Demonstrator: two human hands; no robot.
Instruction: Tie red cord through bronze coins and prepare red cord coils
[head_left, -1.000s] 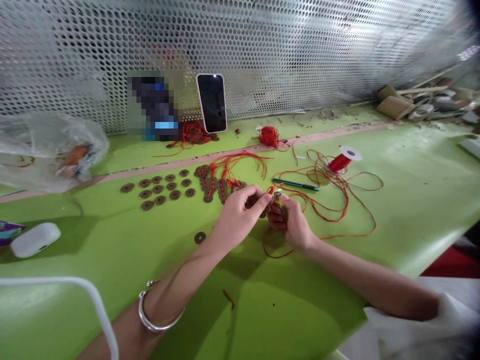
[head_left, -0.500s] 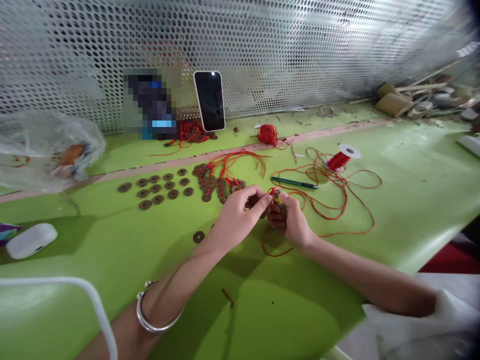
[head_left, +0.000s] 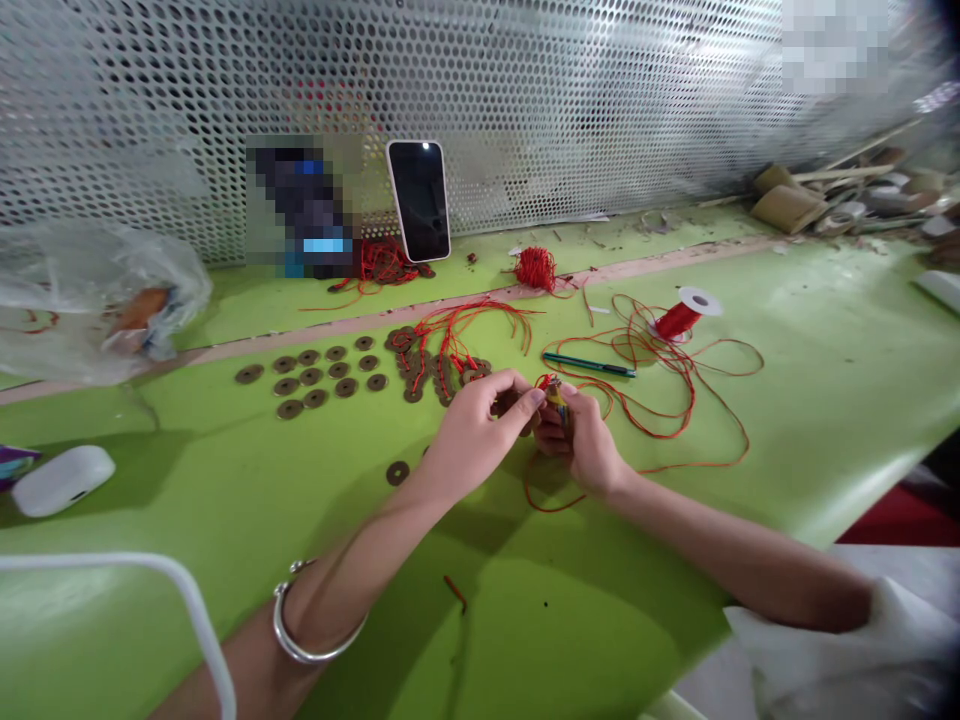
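Observation:
My left hand (head_left: pixel 476 428) and my right hand (head_left: pixel 581 440) meet over the green table (head_left: pixel 225 500), both closed. The right hand grips a small yellow object (head_left: pixel 556 398), perhaps a lighter, upright at its fingertips. The left hand pinches the red cord (head_left: pixel 541 382) right beside that object. Loose red cord (head_left: pixel 675 400) trails from the hands to a red spool (head_left: pixel 681 320) at the right. Brown holed coins (head_left: pixel 315 375) lie in rows to the left, and one single coin (head_left: pixel 397 472) sits near my left wrist.
A phone (head_left: pixel 419 200) leans on the perforated metal wall (head_left: pixel 525 90). Strung coins with red cord (head_left: pixel 442 350), a ball of red thread (head_left: pixel 535 268), a green pen (head_left: pixel 589 366), a plastic bag (head_left: pixel 90 300), a white case (head_left: pixel 64 478) and scrap clutter (head_left: pixel 840 200) lie around.
The view has shifted slightly. My hands stay together in the same spot with only tiny finger movements.

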